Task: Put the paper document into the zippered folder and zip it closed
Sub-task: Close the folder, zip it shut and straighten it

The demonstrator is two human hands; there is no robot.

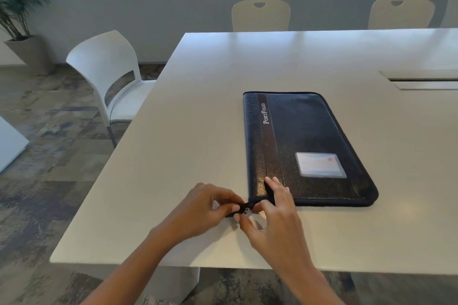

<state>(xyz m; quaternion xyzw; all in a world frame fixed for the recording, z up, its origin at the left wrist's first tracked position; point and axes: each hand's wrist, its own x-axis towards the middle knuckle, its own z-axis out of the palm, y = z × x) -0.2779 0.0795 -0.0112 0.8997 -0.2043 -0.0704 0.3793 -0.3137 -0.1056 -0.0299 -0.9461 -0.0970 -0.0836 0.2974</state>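
A black zippered folder (304,146) marked "PortFolio" lies shut and flat on the white table (198,111), with a clear card pocket on its cover. At its near left corner a black zipper tail with a metal pull (244,210) sticks out. My left hand (208,208) pinches that tail between thumb and fingers. My right hand (270,208) rests its fingers on the folder's corner while its thumb and forefinger hold the pull. No paper document is in sight.
A white chair (109,77) stands at the table's left side, and two cream chairs (260,15) stand behind the far edge. A cable slot (421,80) is set into the tabletop at the right. A potted plant (17,20) is far left.
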